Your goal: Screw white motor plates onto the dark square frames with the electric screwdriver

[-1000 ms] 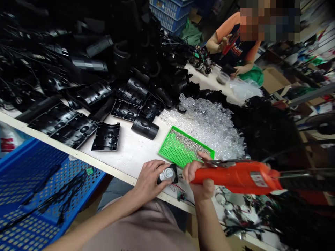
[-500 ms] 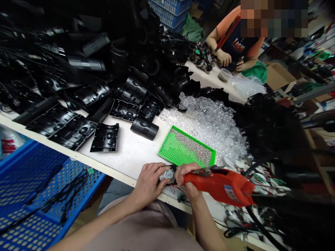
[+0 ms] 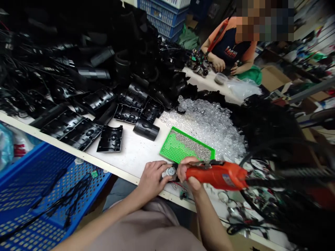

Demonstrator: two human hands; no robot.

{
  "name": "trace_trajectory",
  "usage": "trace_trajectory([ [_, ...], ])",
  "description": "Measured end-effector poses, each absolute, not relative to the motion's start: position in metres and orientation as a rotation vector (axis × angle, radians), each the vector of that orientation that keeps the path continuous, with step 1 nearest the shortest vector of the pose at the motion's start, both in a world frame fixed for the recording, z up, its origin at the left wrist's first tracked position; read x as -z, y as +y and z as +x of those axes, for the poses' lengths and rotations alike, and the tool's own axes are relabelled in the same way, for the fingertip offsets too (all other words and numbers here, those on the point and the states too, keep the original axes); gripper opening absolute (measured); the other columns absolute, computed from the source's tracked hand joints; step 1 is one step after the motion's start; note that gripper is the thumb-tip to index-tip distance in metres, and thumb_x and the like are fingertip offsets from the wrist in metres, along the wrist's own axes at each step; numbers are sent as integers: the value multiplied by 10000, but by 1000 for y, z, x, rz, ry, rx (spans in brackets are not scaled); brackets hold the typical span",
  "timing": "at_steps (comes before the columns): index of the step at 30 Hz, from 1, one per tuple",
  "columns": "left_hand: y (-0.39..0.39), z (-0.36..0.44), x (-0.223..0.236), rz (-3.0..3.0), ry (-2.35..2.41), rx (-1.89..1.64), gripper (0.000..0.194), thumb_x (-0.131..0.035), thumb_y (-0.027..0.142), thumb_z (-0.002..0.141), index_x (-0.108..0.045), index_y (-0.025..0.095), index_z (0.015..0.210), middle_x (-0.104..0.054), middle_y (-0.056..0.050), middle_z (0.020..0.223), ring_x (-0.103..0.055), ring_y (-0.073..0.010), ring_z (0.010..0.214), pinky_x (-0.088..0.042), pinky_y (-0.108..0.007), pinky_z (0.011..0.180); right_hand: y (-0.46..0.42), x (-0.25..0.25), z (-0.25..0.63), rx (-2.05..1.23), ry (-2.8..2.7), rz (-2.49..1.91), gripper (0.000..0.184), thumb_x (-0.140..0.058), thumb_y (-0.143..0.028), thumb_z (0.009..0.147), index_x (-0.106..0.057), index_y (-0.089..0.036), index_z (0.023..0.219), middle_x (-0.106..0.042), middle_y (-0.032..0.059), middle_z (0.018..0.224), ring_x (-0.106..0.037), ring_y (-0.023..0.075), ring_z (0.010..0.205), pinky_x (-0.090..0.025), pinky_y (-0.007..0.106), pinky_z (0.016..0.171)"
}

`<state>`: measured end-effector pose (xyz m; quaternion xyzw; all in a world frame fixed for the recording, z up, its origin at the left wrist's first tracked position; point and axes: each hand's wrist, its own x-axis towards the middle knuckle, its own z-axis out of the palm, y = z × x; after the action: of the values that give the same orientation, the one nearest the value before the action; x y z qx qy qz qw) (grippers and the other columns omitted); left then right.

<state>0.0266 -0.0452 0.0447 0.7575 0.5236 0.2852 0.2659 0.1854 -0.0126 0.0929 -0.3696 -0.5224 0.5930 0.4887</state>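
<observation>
My left hand (image 3: 154, 177) is closed on a small motor assembly (image 3: 169, 172) with a round silvery face and a black part, held at the table's front edge. Red and dark wires run from it towards a small green circuit board (image 3: 184, 194). My right hand (image 3: 190, 173) grips an orange electric screwdriver (image 3: 218, 175), which lies nearly level with its tip end towards the assembly. The fingers hide the bit, so I cannot tell whether it touches. Just beyond my hands, a green perforated tray (image 3: 167, 150) holds many small screws (image 3: 195, 144).
Black plastic shells (image 3: 110, 138) lie at left, with a dark heap behind. Clear plastic pieces (image 3: 211, 122) are piled beyond the tray. A blue crate (image 3: 89, 190) with cables stands below the left edge. Wired parts (image 3: 238, 205) lie at right. A co-worker (image 3: 230, 48) sits opposite.
My right hand has brought the screwdriver left, up against the motor assembly, and its bit is now hidden. My left hand keeps its hold. The co-worker's hands have come down to the far table.
</observation>
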Motion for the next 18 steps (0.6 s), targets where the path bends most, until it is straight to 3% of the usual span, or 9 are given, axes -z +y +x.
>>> trace_trajectory([
  [3,-42,21,-44,2013,1371,-741,426,-590,417,890,-546,247,1278,-604,-87,1245,-549,-268,1145,-401,-435,958,-10,-108,199,-1336,-1309,-819,551,-622,-620,742,-546,-255,1148,-483,-62,562,-479,136,457,-483,317,539],
  [5,-40,14,-43,1986,1338,-752,640,-645,497,831,-436,230,1375,-537,-115,1346,-491,-291,1232,-385,-449,1005,-12,-120,213,-1198,-1440,-947,647,-644,-594,746,-496,-251,1274,-628,7,774,-616,187,684,-530,385,741],
  [8,-39,2,-42,2009,1319,-739,833,-717,565,731,-383,202,1402,-504,-148,1380,-452,-322,1270,-358,-474,1037,-25,-124,226,-955,-1703,-1458,608,-692,-515,740,-556,-247,1268,-668,83,1080,-629,254,978,-492,430,892],
  [12,-38,-1,-45,2078,1319,-664,675,-729,509,729,-508,209,1292,-612,-109,1252,-514,-315,1191,-363,-470,1007,-45,-98,203,-835,-2022,-1722,369,-592,-397,844,-659,-199,1148,-704,72,866,-649,234,824,-501,363,779],
  [15,-36,2,-50,2090,1332,-639,600,-730,424,731,-536,222,1261,-644,-84,1202,-530,-296,1160,-370,-442,980,-50,-82,184,-727,-2061,-1700,300,-465,-345,914,-659,-178,1071,-700,89,854,-647,224,785,-478,331,728],
  [18,-34,1,-53,2093,1337,-610,624,-752,394,703,-538,223,1264,-652,-78,1181,-539,-289,1138,-368,-442,975,-45,-84,187,-796,-1830,-1727,231,-519,-374,888,-628,-196,988,-645,26,707,-600,174,642,-449,284,634],
])
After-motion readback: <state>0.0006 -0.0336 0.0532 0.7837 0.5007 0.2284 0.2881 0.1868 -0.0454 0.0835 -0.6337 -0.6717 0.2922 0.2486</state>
